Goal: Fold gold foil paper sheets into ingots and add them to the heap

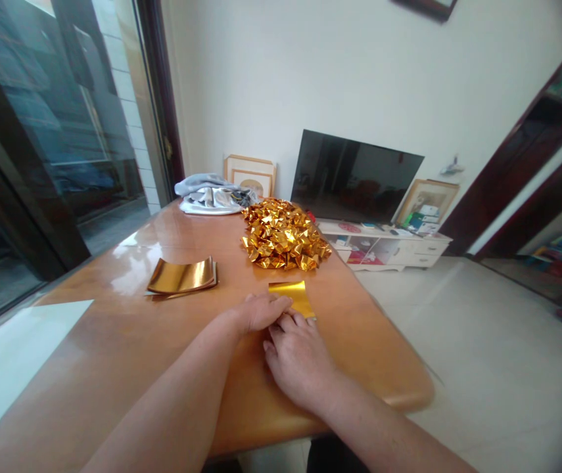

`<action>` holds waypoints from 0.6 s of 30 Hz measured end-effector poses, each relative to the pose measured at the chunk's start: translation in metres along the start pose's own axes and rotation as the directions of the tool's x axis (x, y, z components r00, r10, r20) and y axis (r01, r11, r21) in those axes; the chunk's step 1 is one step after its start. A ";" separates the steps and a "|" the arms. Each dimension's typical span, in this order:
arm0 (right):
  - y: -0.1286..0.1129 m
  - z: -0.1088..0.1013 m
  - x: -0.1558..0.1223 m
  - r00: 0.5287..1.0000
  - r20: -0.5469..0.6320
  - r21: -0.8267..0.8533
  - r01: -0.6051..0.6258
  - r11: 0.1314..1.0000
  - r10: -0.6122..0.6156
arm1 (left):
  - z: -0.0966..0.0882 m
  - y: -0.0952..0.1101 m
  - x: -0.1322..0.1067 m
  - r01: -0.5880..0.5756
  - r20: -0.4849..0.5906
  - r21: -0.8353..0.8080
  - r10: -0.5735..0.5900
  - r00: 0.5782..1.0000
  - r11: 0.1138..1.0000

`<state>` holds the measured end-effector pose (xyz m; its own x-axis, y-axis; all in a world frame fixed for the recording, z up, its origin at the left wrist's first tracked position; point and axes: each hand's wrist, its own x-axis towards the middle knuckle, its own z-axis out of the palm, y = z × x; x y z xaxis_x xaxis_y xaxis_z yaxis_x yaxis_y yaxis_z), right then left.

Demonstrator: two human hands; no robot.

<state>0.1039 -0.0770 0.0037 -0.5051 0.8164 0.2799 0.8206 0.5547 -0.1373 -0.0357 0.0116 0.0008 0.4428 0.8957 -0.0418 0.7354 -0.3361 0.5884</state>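
A sheet of gold foil paper (pixel 300 294) lies on the wooden table in front of me, its near part covered by my hands. My left hand (pixel 265 311) presses on its left side, fingers together. From the right, my right hand (pixel 301 355) grips the near edge with bent fingers, touching the left one. Exactly how the fingertips hold the edge is hidden. A stack of gold foil paper (pixel 182 276), curling up at the sides, sits to the left. Beyond my hands is a heap of folded gold foil pieces (pixel 285 236).
Grey and silvery cloth or bags (pixel 216 197) lie at the table's far end. A pale sheet (pixel 19 355) covers the near left corner. The wooden table (pixel 162 355) has a rounded right corner. Beyond stand a television (pixel 354 177) and a white low cabinet (pixel 394 249).
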 end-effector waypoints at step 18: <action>0.097 0.003 0.003 0.966 -0.071 0.124 -0.240 0.963 0.250 | 0.006 -0.005 -0.003 -0.057 -0.029 -0.021 0.057 0.998 0.998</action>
<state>0.1814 -0.0207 -0.0115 -0.2638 0.9156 0.3035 0.8783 0.3581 -0.3167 -0.0373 0.0084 -0.0070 0.4687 0.8832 0.0148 0.6980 -0.3806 0.6066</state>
